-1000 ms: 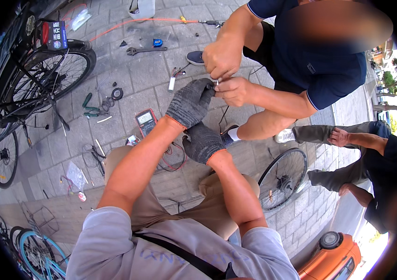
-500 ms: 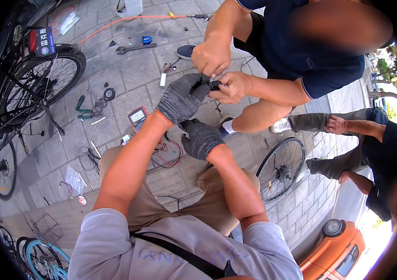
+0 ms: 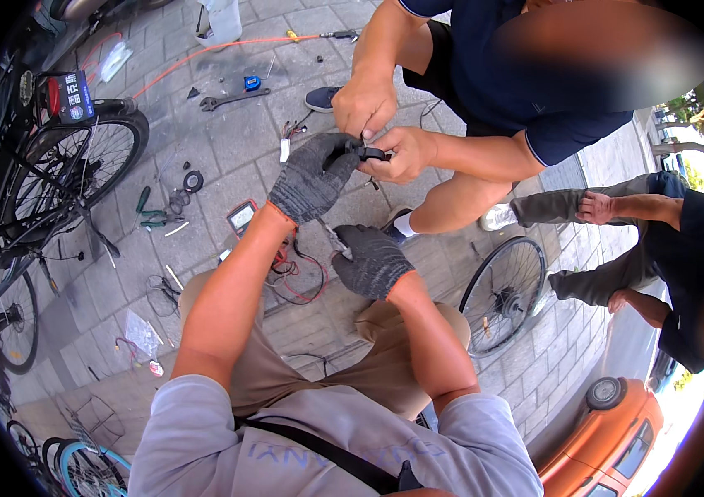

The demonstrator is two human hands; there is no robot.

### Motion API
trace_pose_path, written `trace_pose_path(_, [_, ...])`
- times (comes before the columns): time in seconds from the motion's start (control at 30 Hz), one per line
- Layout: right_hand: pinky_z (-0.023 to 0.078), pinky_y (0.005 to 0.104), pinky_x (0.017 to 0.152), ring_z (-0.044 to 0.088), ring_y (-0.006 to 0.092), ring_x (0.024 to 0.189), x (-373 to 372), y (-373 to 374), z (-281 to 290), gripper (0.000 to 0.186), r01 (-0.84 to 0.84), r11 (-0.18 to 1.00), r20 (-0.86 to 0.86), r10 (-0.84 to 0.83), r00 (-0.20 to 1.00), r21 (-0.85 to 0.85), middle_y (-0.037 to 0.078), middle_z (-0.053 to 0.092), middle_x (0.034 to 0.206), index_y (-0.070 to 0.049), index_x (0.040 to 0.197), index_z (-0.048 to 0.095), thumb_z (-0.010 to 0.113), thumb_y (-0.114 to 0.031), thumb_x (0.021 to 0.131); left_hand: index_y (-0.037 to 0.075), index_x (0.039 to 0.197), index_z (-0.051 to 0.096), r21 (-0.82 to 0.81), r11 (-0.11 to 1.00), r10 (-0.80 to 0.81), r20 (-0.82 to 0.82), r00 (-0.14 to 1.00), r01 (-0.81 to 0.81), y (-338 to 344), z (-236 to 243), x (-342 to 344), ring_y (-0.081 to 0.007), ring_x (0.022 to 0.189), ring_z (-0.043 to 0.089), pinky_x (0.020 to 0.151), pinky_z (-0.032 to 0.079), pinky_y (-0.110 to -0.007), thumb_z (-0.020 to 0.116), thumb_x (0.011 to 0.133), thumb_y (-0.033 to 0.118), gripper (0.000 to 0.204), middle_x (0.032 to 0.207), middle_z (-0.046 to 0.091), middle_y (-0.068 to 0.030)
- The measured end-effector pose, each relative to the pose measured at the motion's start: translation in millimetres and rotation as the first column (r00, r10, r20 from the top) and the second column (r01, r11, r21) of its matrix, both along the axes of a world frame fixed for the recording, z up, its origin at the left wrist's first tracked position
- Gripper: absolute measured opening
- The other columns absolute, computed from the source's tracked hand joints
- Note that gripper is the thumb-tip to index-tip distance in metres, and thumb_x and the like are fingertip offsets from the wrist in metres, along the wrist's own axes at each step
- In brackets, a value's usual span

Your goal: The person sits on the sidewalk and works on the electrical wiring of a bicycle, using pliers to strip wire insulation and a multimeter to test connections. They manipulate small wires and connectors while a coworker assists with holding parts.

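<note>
A small black connector piece [image 3: 368,153] is gripped by the grey-gloved left hand [image 3: 312,176]; a thin metal tool [image 3: 333,238] is clasped by the gloved right hand [image 3: 371,262].

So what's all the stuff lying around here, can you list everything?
Small black part: one, held between a co-worker's bare hands, touched by the left gloved hand.
Thin metal tool: one, silvery, in the right hand.
Meter: one, dark with a pale screen, on the paving.
Red and black wires: a tangle, beside the meter.
Wrench: one, grey, on the paving, upper middle.
Orange cord: one, across the top.
Loose wheel: one, black, spoked, right.
Bicycles: several, dark, left edge.
Car: one, orange, bottom right.
Seated person: one, far right.
Left hand: grey glove.
Right hand: grey glove.
</note>
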State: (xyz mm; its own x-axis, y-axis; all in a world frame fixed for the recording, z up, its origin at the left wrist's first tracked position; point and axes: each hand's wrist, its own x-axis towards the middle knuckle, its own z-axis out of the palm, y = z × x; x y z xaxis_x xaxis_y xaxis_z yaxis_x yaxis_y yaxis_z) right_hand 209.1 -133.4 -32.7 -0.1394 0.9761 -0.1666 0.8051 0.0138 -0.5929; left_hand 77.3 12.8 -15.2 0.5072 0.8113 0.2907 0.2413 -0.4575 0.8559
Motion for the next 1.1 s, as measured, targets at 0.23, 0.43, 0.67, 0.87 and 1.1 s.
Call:
trace_pose_path(0.23, [0.05,0.0366,0.085,0.059,0.0164,0.093,35,-50,49,0.034,0.1,0.879,-0.587,-0.392,0.708,-0.467,0.011,0.065,0.098,-0.002,0.124,0.063,0.067,-0.022,0.096,0.004,0.115,0.066,0.154,0.988,-0.028,0.089,0.996,0.014,4,-7,-2,-0.0237,0.089,0.069,0.079,0.055,-0.035,0.068,0.095,0.008,0.02,0.103,0.068,-0.0134])
trace_pose_path(0.43, [0.05,0.0368,0.089,0.061,0.017,0.1,22,-68,40,0.035,0.184,0.957,-0.722,-0.29,0.628,-0.225,0.01,0.066,0.105,-0.003,0.129,0.062,0.065,-0.016,0.097,0.001,0.121,0.064,0.043,0.995,-0.098,0.209,0.973,0.091,-2,-11,-3,-0.0188,0.101,0.069,0.086,0.057,-0.032,0.071,0.09,-0.001,0.031,0.113,0.068,-0.0117])
trace_pose_path(0.67, [0.052,0.0434,0.083,0.066,0.0384,0.094,18,-58,22,0.038,0.342,0.937,-0.412,-0.286,0.865,0.068,0.022,0.067,0.102,-0.003,0.128,0.059,0.066,-0.013,0.092,0.001,0.127,0.064,-0.124,0.987,-0.075,0.214,0.974,0.104,-15,-6,-9,-0.0169,0.105,0.068,0.092,0.056,-0.031,0.073,0.089,-0.002,0.039,0.117,0.068,-0.0098])
trace_pose_path(0.87, [0.052,0.0478,0.082,0.064,0.0451,0.095,21,-50,19,0.036,0.355,0.92,-0.36,-0.279,0.89,0.164,0.025,0.066,0.103,0.0,0.122,0.058,0.065,-0.011,0.09,0.002,0.124,0.066,-0.155,0.988,0.004,0.201,0.98,0.028,-20,-2,0,-0.0132,0.106,0.067,0.09,0.055,-0.028,0.073,0.089,-0.002,0.035,0.115,0.069,-0.0088])
trace_pose_path(1.1, [0.051,0.0539,0.085,0.064,0.0479,0.101,19,-42,5,0.042,0.291,0.957,-0.115,-0.289,0.951,0.0,0.028,0.065,0.108,0.0,0.122,0.058,0.066,-0.026,0.09,0.0,0.117,0.068,-0.347,0.938,0.092,0.218,0.971,-0.011,-16,-11,-5,-0.0111,0.092,0.069,0.081,0.057,-0.026,0.073,0.092,0.001,0.026,0.1,0.074,-0.0062])
